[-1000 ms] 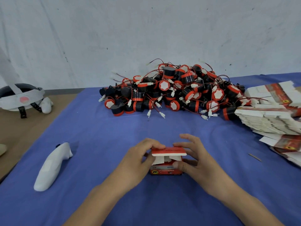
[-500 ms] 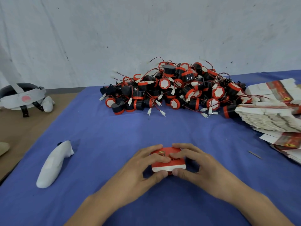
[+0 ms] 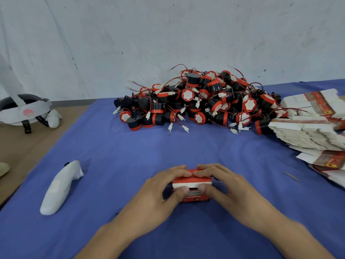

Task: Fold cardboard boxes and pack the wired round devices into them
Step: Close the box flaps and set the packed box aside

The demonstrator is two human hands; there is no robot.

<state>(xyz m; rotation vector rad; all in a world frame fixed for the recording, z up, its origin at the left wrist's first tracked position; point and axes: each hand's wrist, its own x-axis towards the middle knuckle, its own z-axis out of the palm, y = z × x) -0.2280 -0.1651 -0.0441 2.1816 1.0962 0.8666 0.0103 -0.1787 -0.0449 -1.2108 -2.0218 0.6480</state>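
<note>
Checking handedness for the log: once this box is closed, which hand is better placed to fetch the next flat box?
The right hand, probably. The flat box stack lies on the right; the left hand would cross over the red box.

Your small red-and-white box (image 3: 192, 181) sat closed on the near counter, top flap down. The black-and-red round devices (image 3: 201, 101) with red wires lay heaped at the far side, and flat unfolded boxes (image 3: 309, 133) were stacked at far right.
</note>
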